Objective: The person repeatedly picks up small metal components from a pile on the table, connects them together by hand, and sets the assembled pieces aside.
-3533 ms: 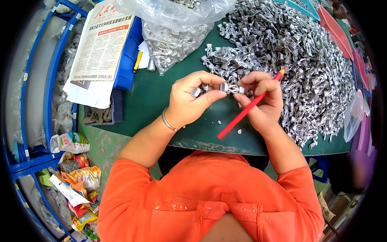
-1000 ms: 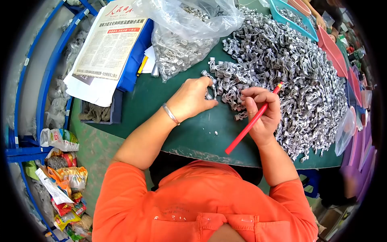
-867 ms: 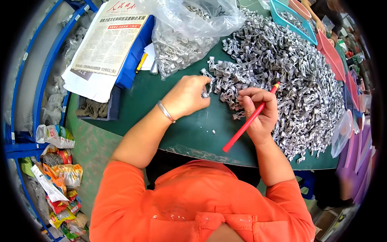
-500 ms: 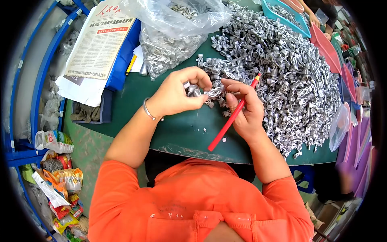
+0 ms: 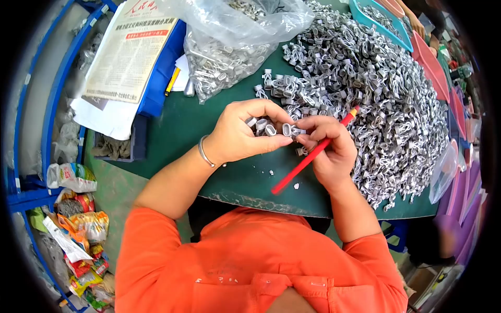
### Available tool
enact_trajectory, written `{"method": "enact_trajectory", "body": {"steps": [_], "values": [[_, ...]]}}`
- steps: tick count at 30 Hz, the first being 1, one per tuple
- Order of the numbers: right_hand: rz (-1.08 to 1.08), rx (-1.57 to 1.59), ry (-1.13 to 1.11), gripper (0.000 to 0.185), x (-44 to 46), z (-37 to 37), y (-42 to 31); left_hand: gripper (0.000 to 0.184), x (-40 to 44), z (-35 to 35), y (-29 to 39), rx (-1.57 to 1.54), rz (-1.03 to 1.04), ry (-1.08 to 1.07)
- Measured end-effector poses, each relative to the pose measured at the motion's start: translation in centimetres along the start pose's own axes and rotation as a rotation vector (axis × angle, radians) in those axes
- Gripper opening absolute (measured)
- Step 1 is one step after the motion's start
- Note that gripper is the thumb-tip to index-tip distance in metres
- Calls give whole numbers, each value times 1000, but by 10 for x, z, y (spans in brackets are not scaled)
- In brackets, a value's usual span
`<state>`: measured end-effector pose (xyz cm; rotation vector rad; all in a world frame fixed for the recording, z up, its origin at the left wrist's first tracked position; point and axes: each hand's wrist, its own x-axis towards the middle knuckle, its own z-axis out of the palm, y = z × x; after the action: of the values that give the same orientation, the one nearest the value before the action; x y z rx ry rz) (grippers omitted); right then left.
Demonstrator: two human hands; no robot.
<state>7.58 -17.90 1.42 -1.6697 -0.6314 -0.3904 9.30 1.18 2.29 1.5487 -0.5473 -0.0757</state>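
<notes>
My left hand [image 5: 235, 134] is curled around several small grey looped parts [image 5: 264, 127] with ribbed ends, held between its thumb and fingers. Beside it, my right hand [image 5: 333, 152] has its thumb and fingertips closed at one of these parts [image 5: 295, 131], touching the left fingertips. A red pencil [image 5: 298, 174] is also held in my right hand, slanting across the palm with its yellowish tip up and to the right. Just beyond both hands spreads a large pile of the same grey looped parts [image 5: 376, 99] on the green table [image 5: 237, 180].
A clear plastic bag [image 5: 224, 62] of similar parts stands at the back. Left of it lie a newspaper [image 5: 128, 62] and a blue bin [image 5: 163, 78]. Behind the pile are a turquoise tray [image 5: 383, 28] and another person's hand [image 5: 417, 25]. Blue shelving [image 5: 52, 104] stands left.
Both hands have shifted slightly right in view, and the gap between them has closed. Right fingertips now meet a part at the left fingertips. The pencil remains in my right hand.
</notes>
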Motion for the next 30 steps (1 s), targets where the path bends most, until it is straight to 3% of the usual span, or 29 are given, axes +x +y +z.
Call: {"method": "enact_trajectory", "body": {"steps": [2, 7, 10, 13, 15, 20, 22, 24, 25, 27, 29, 30], "values": [[-56, -80, -31, 21, -1, 1, -1, 25, -2, 2, -3, -15, 83, -7], [-145, -49, 141, 38, -8, 6, -3, 23, -3, 5, 1, -52, 65, 61], [-161, 20, 128, 42, -9, 5, -4, 20, -2, 7, 3, -243, -290, 12], [-161, 78, 144, 43, -8, 5, -5, 20, -1, 10, -2, -452, -378, -32], [-227, -55, 107, 42, -7, 4, -5, 21, 0, 13, -5, -450, -399, -50], [-300, -42, -48, 30, -5, 2, -8, 29, -5, 22, -5, -907, -574, -16], [-236, 18, 65, 21, -8, 3, -6, 29, -19, 25, -8, -970, -558, 12], [-158, 76, 155, 12, -10, 3, -3, 27, -43, 20, -3, -1290, -523, 31], [-148, 32, 189, 11, -9, 2, -1, 27, -60, 16, -4, -1277, -533, 44], [-99, 77, 207, 10, -8, 2, 2, 21, -101, 5, -4, -1209, -242, -255], [-86, 135, 234, 8, -7, 6, 3, 18, -139, -2, 5, -1147, -334, -351], [-92, 158, 233, 9, -6, 7, 3, 20, -156, -6, 9, -1042, -486, -337]]}}
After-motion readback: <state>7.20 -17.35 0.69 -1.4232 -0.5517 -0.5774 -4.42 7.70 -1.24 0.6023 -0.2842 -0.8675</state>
